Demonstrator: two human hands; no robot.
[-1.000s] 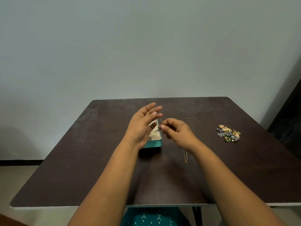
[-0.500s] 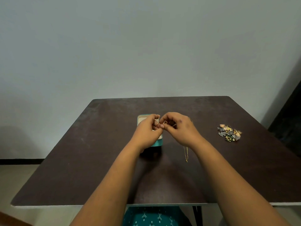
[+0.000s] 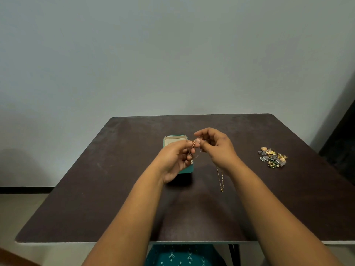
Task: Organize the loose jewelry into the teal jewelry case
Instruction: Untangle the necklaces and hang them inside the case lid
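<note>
Both hands are meeting above the case: the left hand point(image 3: 175, 160) is pinching a small rose-gold ring point(image 3: 193, 143) with a thin chain point(image 3: 197, 155) trailing off it, and the right hand point(image 3: 217, 148) is pinching that same chain from the other side. The teal case point(image 3: 173, 138) is sitting open on the dark table point(image 3: 115, 179), cream lining showing, no lettering readable. A gold necklace point(image 3: 221, 179) is lying just right of it; the loose jewelry pile point(image 3: 272, 157) is waiting well to the right.
</note>
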